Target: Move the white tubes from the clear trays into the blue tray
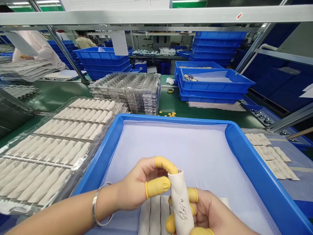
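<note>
A white cloth pouch (179, 192), tube-shaped with dark script lettering, stands nearly upright in front of me, its open mouth at the top. My right hand (210, 209) is closed around its lower part. At the mouth, my left hand (144, 181) pinches the rim between thumb and forefinger. Yellow finger cots cover several fingertips on both hands. Whether anything is inside the pouch cannot be made out. Below, several similar white pouches (154, 213) lie side by side in a blue tray (181, 119) lined with a pale sheet; my hands partly hide them.
To the left, a clear plastic tray (73, 164) holds rows of white rolled pieces. Behind stand stacked clear trays (144, 96) and blue bins (212, 88). Small yellow pieces (173, 114) lie on the green bench. Lettered pouches (276, 156) sit at right. A metal bar crosses above.
</note>
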`<control>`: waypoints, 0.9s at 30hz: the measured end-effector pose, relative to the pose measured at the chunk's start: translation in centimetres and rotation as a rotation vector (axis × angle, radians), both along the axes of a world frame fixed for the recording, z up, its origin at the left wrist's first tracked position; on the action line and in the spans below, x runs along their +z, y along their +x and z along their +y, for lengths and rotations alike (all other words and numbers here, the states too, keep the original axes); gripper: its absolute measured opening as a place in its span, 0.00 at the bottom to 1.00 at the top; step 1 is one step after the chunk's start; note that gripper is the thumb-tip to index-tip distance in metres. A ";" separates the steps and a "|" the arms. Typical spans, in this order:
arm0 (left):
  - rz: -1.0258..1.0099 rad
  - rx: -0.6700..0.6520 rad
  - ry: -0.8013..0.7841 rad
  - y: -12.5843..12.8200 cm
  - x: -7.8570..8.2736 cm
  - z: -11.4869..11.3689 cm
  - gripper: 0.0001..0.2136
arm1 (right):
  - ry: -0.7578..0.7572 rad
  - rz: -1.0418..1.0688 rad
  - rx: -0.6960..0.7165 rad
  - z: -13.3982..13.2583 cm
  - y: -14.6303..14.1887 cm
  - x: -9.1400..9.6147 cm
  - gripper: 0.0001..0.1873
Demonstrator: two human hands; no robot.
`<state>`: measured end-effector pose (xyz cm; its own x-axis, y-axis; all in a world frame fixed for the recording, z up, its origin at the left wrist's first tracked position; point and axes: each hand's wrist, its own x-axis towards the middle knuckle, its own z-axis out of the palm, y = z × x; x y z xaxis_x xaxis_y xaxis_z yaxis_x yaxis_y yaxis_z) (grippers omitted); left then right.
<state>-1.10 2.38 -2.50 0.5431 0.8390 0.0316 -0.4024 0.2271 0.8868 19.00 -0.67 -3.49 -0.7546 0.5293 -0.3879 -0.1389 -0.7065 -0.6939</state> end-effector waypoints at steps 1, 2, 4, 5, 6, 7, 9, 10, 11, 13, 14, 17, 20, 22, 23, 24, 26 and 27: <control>-0.003 0.007 -0.028 0.0 -0.1 0.1 0.07 | -0.001 0.010 0.002 0.0 0.0 0.1 0.26; -0.004 0.015 -0.050 -0.1 -0.3 0.2 0.07 | -0.002 0.019 0.013 0.1 0.1 0.3 0.24; -0.003 0.032 -0.088 -0.2 -0.5 0.4 0.07 | 0.001 0.016 0.026 0.3 0.2 0.8 0.22; -0.004 0.039 -0.106 -0.3 -0.6 0.6 0.07 | 0.003 0.003 0.037 0.4 0.2 1.1 0.22; -0.004 0.043 -0.121 -0.4 -0.6 0.6 0.07 | 0.002 -0.013 0.041 0.5 0.2 1.4 0.22; -0.005 0.044 -0.133 -0.4 -0.6 0.7 0.07 | 0.002 -0.034 0.043 0.6 0.3 1.6 0.22; -0.006 0.041 -0.141 -0.5 -0.6 0.8 0.07 | 0.005 -0.060 0.043 0.7 0.4 2.0 0.24; -0.006 0.039 -0.139 -0.5 -0.5 0.8 0.07 | 0.020 -0.065 0.047 0.7 0.4 2.2 0.24; -0.005 0.035 -0.132 -0.5 -0.5 0.8 0.07 | 0.046 -0.071 0.050 0.8 0.5 2.3 0.24; -0.003 0.027 -0.111 -0.6 -0.4 0.8 0.07 | 0.104 -0.062 0.074 0.9 0.7 2.5 0.23; -0.003 0.020 -0.097 -0.7 -0.4 0.8 0.06 | 0.108 -0.042 0.077 0.9 0.8 2.4 0.24; -0.001 -0.003 -0.053 -0.8 -0.4 0.7 0.06 | 0.000 0.044 0.043 0.9 0.9 2.1 0.27; 0.010 -0.035 -0.011 -0.9 -0.3 0.7 0.05 | -0.114 0.108 0.046 0.9 0.7 1.7 0.24; 0.020 -0.054 0.014 -1.0 -0.3 0.7 0.05 | -0.107 0.122 0.056 1.0 0.5 1.6 0.23; 0.024 -0.059 0.024 -1.0 -0.2 0.7 0.06 | -0.085 0.123 0.048 1.0 0.3 1.7 0.24; 0.028 -0.062 0.033 -1.0 -0.2 0.7 0.06 | -0.061 0.121 0.034 1.1 0.2 1.7 0.26; 0.036 -0.064 0.044 -0.9 -0.3 0.7 0.07 | -0.040 0.118 0.012 1.1 0.1 1.7 0.29; 0.042 -0.065 0.047 -0.9 -0.2 0.7 0.08 | -0.050 0.118 0.005 1.0 0.0 1.7 0.30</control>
<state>-2.04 3.07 -2.75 0.5983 0.8000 0.0463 -0.3507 0.2094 0.9128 19.03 0.35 -1.84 -0.7992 0.5072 -0.3225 -0.2133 -0.7410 -0.6368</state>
